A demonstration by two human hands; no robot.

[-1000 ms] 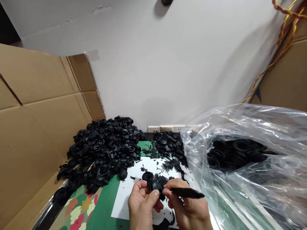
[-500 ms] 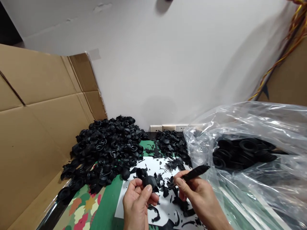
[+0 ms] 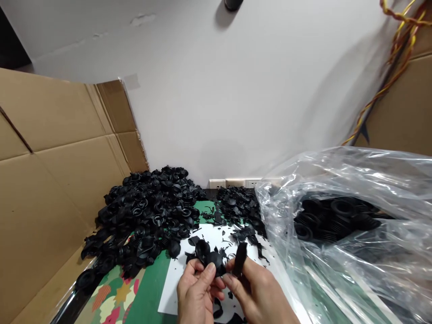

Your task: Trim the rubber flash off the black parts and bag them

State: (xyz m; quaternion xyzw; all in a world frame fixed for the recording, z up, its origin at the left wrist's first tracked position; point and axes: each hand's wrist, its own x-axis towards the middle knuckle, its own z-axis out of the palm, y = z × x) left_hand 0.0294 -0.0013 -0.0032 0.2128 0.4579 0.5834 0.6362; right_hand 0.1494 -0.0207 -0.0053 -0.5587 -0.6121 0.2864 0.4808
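My left hand [image 3: 199, 288] is closed on a black rubber bellows part [image 3: 214, 259], its smooth rounded end under my thumb. My right hand [image 3: 258, 285] meets it from the right, with the fingertips at the part's edge. A slim black-handled tool [image 3: 240, 258] stands up out of my right hand; its working tip is hidden between the fingers and the part. Below both hands lies a white sheet [image 3: 172, 288] strewn with black rubber scraps [image 3: 245, 233].
A large heap of black rubber parts [image 3: 145, 211] rises at the left beside a cardboard panel [image 3: 60, 175]. A smaller scrap pile [image 3: 238, 202] sits by the wall sockets [image 3: 236, 183]. At the right, a clear plastic bag [image 3: 364, 171] holds ribbed black parts [image 3: 337, 218].
My right hand has moved left and in against the rubber part. The tool's handle has swung from slanting right to nearly upright. My left hand keeps its hold.
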